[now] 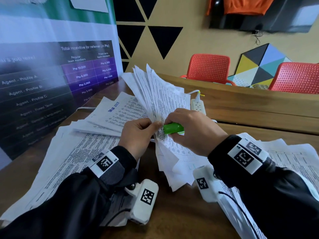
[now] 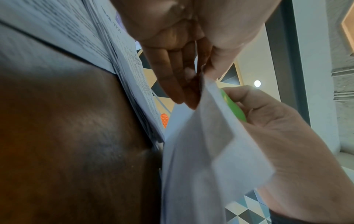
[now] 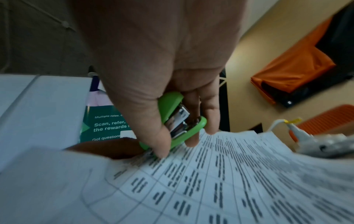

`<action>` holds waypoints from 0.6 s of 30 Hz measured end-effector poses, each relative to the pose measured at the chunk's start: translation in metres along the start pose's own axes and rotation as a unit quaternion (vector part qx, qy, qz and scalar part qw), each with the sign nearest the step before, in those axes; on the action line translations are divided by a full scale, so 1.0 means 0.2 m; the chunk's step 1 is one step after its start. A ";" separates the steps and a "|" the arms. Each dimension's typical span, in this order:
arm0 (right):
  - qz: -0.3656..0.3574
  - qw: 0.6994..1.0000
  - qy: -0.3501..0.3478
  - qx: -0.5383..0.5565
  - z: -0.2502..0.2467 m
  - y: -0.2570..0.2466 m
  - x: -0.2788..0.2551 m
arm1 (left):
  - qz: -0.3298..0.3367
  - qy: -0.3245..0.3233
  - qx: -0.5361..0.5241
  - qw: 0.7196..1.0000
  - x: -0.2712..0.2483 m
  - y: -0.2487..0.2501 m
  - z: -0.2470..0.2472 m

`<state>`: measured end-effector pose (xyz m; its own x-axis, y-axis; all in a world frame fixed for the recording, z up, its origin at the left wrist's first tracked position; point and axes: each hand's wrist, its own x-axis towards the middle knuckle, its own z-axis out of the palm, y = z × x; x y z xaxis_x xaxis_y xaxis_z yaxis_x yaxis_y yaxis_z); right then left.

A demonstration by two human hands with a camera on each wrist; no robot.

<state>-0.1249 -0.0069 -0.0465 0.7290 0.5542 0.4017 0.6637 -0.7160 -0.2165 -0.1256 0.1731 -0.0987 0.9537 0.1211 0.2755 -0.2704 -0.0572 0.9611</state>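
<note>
Two black sleeves [image 1: 72,200] fill the near edge, each with a white wrist camera [image 1: 145,199]. Four black-and-white square code tags show on them in all, two to a wrist.

Just beyond them, above the brown table [image 1: 172,219], the left hand [image 1: 138,135] pinches one fanned sheaf of printed sheets [image 1: 162,99] between thumb and curled fingers. The sheaf stands tilted up and away, and its table print is too fine to read.

The right hand [image 1: 193,131] is curled round one green stapler [image 1: 173,128]. The stapler's mouth is at the sheaf's edge, beside the left thumb. In the right wrist view the thumb presses on the stapler's top and the fingers wrap under it.

Loose pages [image 1: 72,152] lie spread on the table to the left and right; one has a blue heading that I cannot read.

At far left stands a banner [image 1: 81,69] reading "Total incentive for referrer (in Php)", "Regular team members", "Php 10,000", "Php 6,000", "Php 3,000" and "Agent - Profile A", B and C. The right wrist view adds "Scan, refer," and "Got questions".

One white power strip [image 1: 198,106] lies just behind the sheaf. Two orange chairs [image 1: 208,68] stand at far right.
</note>
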 end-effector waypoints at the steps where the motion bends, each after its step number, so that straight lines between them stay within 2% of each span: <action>1: 0.021 0.999 -0.004 0.028 0.00 0.01 0.00 | 0.001 -0.002 0.002 1.000 0.00 0.00 0.00; 5: 0.102 0.980 -0.022 0.169 0.00 0.04 -0.01 | -0.005 0.001 0.005 1.000 0.02 0.00 -0.01; 10: 0.132 0.961 -0.061 0.236 0.00 0.08 0.00 | 0.026 -0.013 0.023 0.999 0.01 0.00 -0.01; 13: 0.145 0.937 -0.092 0.303 0.00 0.09 -0.01 | 0.031 -0.020 0.017 0.999 0.00 0.01 -0.01; 15: 0.138 0.945 -0.086 0.284 0.00 0.10 -0.01 | 0.018 -0.014 0.008 1.000 0.00 0.01 0.00; 18: 0.119 0.971 -0.060 0.197 -0.02 0.08 -0.01 | 0.012 -0.002 0.004 1.000 0.00 0.01 0.00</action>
<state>-0.1167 -0.0212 -0.0475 0.8687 0.4549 0.1960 0.4684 -0.6255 -0.6239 -0.1257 0.1725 -0.0968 0.9476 0.1163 0.2977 -0.2915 -0.0674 0.9542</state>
